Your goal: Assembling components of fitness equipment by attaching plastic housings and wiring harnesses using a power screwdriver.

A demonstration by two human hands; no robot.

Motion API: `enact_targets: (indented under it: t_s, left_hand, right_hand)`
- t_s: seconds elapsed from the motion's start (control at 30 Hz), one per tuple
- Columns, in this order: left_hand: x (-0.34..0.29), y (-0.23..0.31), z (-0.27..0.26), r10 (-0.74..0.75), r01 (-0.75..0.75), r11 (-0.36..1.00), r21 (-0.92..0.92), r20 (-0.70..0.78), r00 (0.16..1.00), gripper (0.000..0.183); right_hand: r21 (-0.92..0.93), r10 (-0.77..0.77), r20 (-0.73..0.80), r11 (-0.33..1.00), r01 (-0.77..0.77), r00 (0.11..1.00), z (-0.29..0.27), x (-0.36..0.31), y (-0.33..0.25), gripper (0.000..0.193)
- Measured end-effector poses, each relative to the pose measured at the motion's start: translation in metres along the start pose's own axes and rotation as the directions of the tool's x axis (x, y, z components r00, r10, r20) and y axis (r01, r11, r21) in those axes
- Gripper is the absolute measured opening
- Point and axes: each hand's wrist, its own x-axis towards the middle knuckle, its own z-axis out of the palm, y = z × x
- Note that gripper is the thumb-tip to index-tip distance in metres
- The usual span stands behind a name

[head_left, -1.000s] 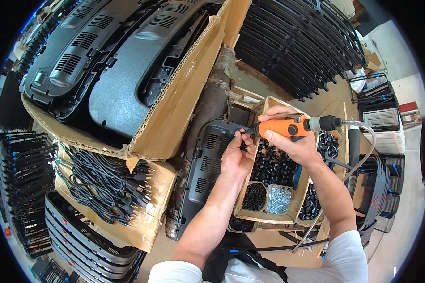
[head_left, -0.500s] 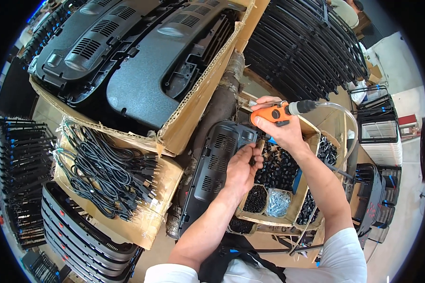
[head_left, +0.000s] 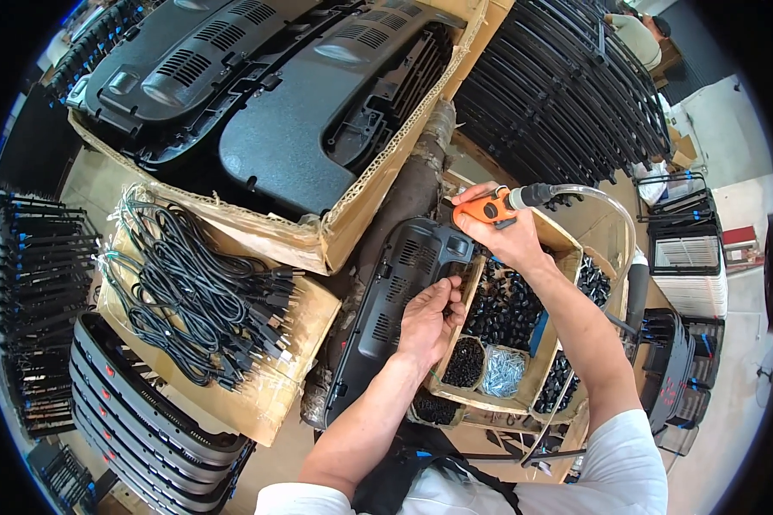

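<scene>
A long black plastic housing [head_left: 385,296] with vent slots lies in front of me across a worn, wrapped support. My right hand [head_left: 511,236] grips an orange air screwdriver [head_left: 479,209], its clear hose leading off to the right. The tool's tip points left, close to the housing's far end; whether it touches cannot be made out. Beside the housing's right edge is my left hand [head_left: 429,319], fingers curled and pinched together. Anything between those fingertips is too small to name.
Right of the housing stands a parts box [head_left: 483,400] with black knobs, dark screws and silver screws [head_left: 505,372]. A cardboard carton [head_left: 322,240] of larger housings rises at far left, above bundled black cables [head_left: 197,283]. Stacked curved panels [head_left: 137,403] and black frames [head_left: 550,94] stand around. Another person is at far right.
My left hand has drawn slightly back toward me along the housing's edge. The screwdriver has shifted a little left, nearer the housing's far end. The whole view has tilted slightly.
</scene>
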Motion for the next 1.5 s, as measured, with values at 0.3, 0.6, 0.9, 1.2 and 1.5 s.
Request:
enact_targets:
  t_s: [0.3, 0.6, 0.9, 1.2, 1.5]
  left_hand:
    - [0.007, 0.009, 0.010, -0.009, -0.035, 0.982, -0.187, -0.228, 0.974, 0.028]
    - [0.022, 0.036, 0.011, 0.021, -0.060, 0.876, -0.478, -0.086, 0.996, 0.024]
    - [0.025, 0.049, 0.011, 0.039, -0.118, 0.889, -0.442, -0.184, 0.982, 0.028]
    - [-0.005, 0.028, 0.008, 0.061, -0.106, 0.951, -0.292, -0.161, 0.985, 0.032]
    - [-0.108, -0.025, -0.050, -0.172, 0.139, 0.970, -0.202, -0.159, 0.972, 0.023]
  right_hand:
    - [0.021, 0.016, -0.054, 1.000, -0.015, 0.998, 0.010, -0.012, -0.018, 0.042]
    - [0.049, -0.009, 0.054, 0.999, 0.007, 0.998, 0.019, -0.045, -0.066, 0.050]
    - [0.104, -0.019, 0.026, 0.994, 0.016, 0.999, 0.051, -0.036, -0.058, 0.048]
    - [0.003, 0.019, 0.061, 1.000, -0.019, 0.998, 0.078, -0.008, -0.028, 0.032]
    - [0.003, 0.015, 0.059, 1.000, -0.016, 0.998, 0.093, -0.009, -0.036, 0.030]
